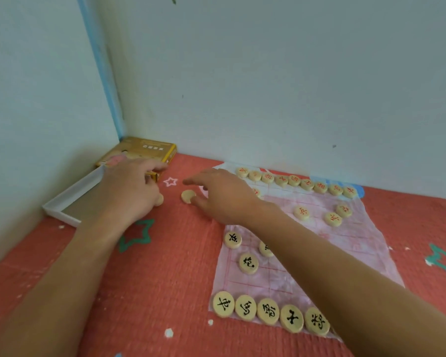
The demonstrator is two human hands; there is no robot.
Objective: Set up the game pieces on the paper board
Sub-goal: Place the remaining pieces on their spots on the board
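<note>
Reaching out with the right hand [222,195], fingers loose and spread, gripping nothing, thumb just touching a blank-faced piece [188,196] on the red mat [165,266]. Just beside it, left hand [131,189] curled over a second piece [160,200]; cannot tell whether pinched. Best to pinch the disc by its rim, flip to read it, then carry it back past the wrist onto the paper board [358,240], setting down on a free crossing without nudging the red row [294,180] or black row [268,311]. Beyond the left hand, box [139,153] and white tray [70,202].
</note>
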